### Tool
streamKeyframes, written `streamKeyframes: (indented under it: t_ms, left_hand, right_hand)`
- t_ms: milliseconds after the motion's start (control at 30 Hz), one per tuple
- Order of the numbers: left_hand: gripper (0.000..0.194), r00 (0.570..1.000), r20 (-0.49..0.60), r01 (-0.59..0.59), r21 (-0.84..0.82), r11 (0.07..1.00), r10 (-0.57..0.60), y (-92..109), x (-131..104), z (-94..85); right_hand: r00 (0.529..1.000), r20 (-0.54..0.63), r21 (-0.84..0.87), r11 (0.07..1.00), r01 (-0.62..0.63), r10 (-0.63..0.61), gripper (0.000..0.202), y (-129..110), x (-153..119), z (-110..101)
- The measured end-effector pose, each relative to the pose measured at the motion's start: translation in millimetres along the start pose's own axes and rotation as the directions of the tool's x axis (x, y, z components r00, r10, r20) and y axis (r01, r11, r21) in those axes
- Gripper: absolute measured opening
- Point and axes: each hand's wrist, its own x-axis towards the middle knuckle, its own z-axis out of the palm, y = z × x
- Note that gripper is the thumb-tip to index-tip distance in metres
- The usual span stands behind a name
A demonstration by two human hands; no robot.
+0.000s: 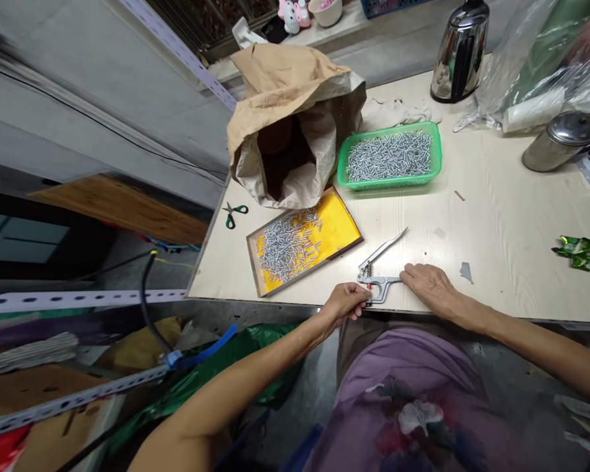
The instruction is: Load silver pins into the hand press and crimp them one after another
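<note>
A pair of grey snap-fastener pliers (384,280) lies at the table's front edge, its upper lever raised and slanting to the right. My right hand (430,288) is closed on the end of the lower handle. At the jaw, beside a small red part, my left hand (347,301) has its fingers pinched together; what they hold, if anything, is hidden. To the left lies a shallow yellow-lined tray (335,223) with a heap of small silver metal pins (282,252). A green plastic basket (341,172) farther back holds many more such pieces.
An open brown paper sack (295,85) stands behind the tray. Green-handled scissors (235,213) lie at left. Back right are a steel kettle (459,56), plastic bags (535,72) and a metal cup (560,141). Green foil packets (580,252) lie at the right.
</note>
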Motion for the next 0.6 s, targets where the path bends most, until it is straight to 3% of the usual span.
streamKeyframes:
  t_ms: [133,267,433,600]
  left_hand:
    - [0.024,0.995,0.088,0.050,0.028,0.998,-0.052,6.1,-0.2,-3.5]
    - [0.026,0.993,0.086,0.083,0.033,0.996,-0.086,6.9,-2.9,-2.2]
    - [0.025,0.994,0.069,0.086,0.038,0.996,-0.089,8.9,-7.8,1.4]
    - [0.022,0.994,0.040,0.098,0.063,0.993,-0.101,10.4,-10.8,3.3]
  right_hand:
    - [0.997,0.076,0.017,1.000,-0.016,0.015,0.021,-0.2,0.9,-4.6]
    - [0.996,0.082,0.104,0.994,-0.025,0.017,0.015,10.7,3.1,-9.5]
    - [0.999,-0.001,0.106,0.994,0.042,-0.042,0.092,43.3,22.3,-5.3]
    - [0.987,0.089,0.079,0.988,0.130,-0.136,0.108,60.5,45.9,-1.5]
